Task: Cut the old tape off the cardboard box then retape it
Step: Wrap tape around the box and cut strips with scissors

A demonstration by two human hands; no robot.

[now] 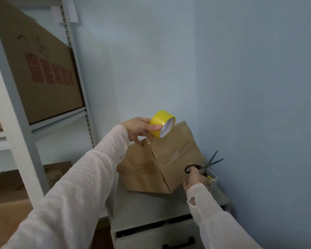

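Observation:
A brown cardboard box (169, 159) lies on a grey cabinet, its flaps closed along a centre seam with shiny tape running down it. My left hand (138, 130) grips a yellow tape roll (162, 124) above the box's far edge; a clear strip runs from the roll down onto the seam. My right hand (196, 178) is at the box's near right corner, holding black-handled scissors (205, 166) with the blades apart and pointing up and away towards the wall.
The grey cabinet (144, 209) has drawers below with a black handle. A small clear container (213, 177) sits by the wall behind my right hand. A metal shelving rack (25, 123) on the left holds large cardboard boxes (43, 72). Blue walls close in behind and to the right.

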